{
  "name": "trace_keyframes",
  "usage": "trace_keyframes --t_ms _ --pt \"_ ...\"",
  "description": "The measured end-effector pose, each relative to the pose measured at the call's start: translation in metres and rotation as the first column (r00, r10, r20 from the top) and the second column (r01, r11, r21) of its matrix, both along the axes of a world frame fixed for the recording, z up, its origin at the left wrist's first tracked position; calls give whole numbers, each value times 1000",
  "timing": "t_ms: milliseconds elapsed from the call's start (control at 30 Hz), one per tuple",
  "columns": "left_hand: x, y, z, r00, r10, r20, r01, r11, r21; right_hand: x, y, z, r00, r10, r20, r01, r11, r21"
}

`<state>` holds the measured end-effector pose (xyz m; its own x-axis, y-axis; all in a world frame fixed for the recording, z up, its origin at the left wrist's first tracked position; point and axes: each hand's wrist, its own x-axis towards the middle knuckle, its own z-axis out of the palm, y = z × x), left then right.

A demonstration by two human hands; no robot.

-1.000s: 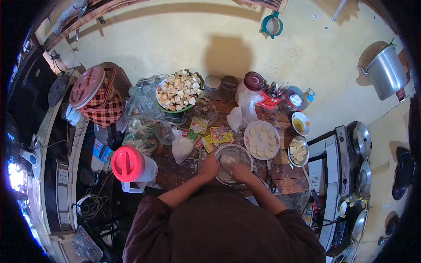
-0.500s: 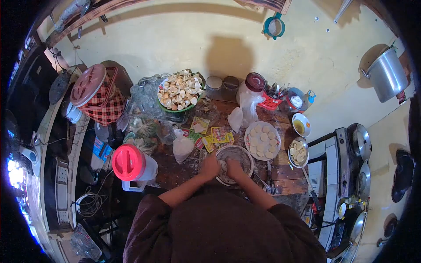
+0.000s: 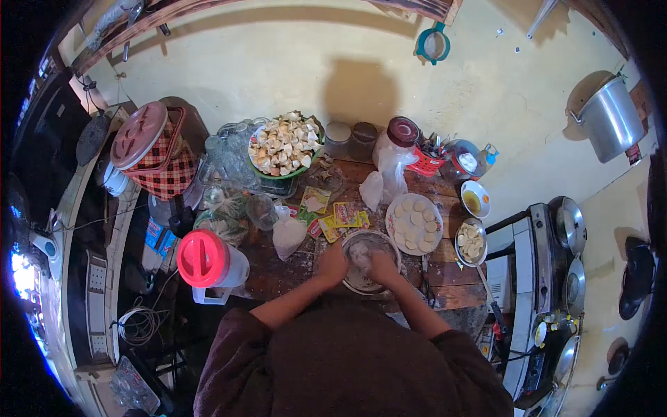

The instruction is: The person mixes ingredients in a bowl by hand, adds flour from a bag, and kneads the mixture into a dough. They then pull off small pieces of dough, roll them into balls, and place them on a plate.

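- Your left hand (image 3: 333,263) rests at the left rim of the metal bowl (image 3: 366,240), and your right hand (image 3: 382,265) is inside the bowl from the right side. Both hands press on the pale dough (image 3: 363,256) in it; the fingers look curled around the dough, but I cannot tell how tight they close.
- The bowl stands on the wooden counter (image 3: 451,278), directly in front of you, and the dough is in one lump in it. I judge that the working of the dough is in progress and not finished.
- Just beside the bowl, to the upper right, the white plate (image 3: 394,222) already carries several flat round pieces (image 3: 417,217). So a part of the shaping seems done.
- Further right, a smaller metal dish (image 3: 459,248) holds more pale pieces, and a small bowl with yellow liquid (image 3: 475,200) stands near it.
- Behind the bowl lie colourful seasoning packets (image 3: 345,214) and a tied plastic bag (image 3: 287,233).
- At the left side stands a jug with red lid (image 3: 203,258), and at the back a big green bowl of cut pieces (image 3: 285,144).
- The stove (image 3: 556,278) at the right shows covered pans; whether anything cooks there, I cannot tell.
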<state>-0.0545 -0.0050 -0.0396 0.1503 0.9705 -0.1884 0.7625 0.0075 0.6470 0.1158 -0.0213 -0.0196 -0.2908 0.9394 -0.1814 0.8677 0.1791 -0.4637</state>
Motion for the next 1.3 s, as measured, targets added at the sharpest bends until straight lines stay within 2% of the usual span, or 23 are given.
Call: trace_keyframes --t_ms 67,133,200,233,300,433,500,567,633,733,833,900,933,1000,1067,1133,1200,1233,1300 --pt "0 -1 10 1000 -6 -15 6 1000 -10 10 0 -13 999 -31 -9 31 999 -43" --pt "-2 -1 14 1000 -12 17 13 999 -31 8 -2 -4 998 -60 -17 58 995 -86" --pt "0 -1 13 1000 -1 20 1 1000 -27 -1 -5 7 994 -29 108 23 998 52" --pt "0 -1 13 1000 15 23 -14 1000 -22 -8 -6 3 994 -26 108 21 998 52" --pt "1 -2 5 1000 25 17 -25 1000 -12 -21 -12 -9 985 -87 148 100 992 -81" --pt "-2 -3 1 998 4 57 -7 998 62 -31 -10 -31 992 -107 63 108 994 -14" --pt "0 -2 1 997 6 74 -9 999 41 -34 -4 -33 971 -214 108 224 970 -90" --pt "1 -1 -2 996 8 93 -10 1000 20 -35 -6 -37 971 -210 113 216 975 -44" --pt "1 2 -7 999 19 34 -20 1000 22 -34 -5 -39 972 -206 117 207 978 4" --pt "0 0 5 1000 5 -6 -5 1000 -11 -26 6 -26 963 -191 190 195 981 -3" --pt "0 2 4 999 0 -34 -2 997 -71 -22 8 1 926 -274 258 289 957 -19" --pt "0 0 6 999 -14 -29 12 999 -44 -20 5 13 949 -182 259 157 981 115" --pt "-1 -1 8 999 -27 -26 27 1000 -16 -17 5 10 948 -184 258 160 981 113" --pt "-2 -1 13 1000 -27 -2 27 999 -39 -11 2 4 992 62 110 -50 993 -111" --pt "-2 0 9 999 -26 23 28 998 -59 -12 -3 2 994 53 100 -48 998 -51" --pt "-3 1 1 999 -32 11 32 999 6 -19 -6 -1 995 54 88 -55 998 12" --pt "-2 2 1 999 -29 14 29 999 -16 -25 -10 -6 970 52 237 -89 986 145" --pt "-3 2 5 999 -28 19 29 999 -38 -28 -10 -13 970 56 236 -91 986 142" --pt "-4 1 9 999 -33 32 34 999 -25 -30 -6 -32 993 50 105 -56 997 61"
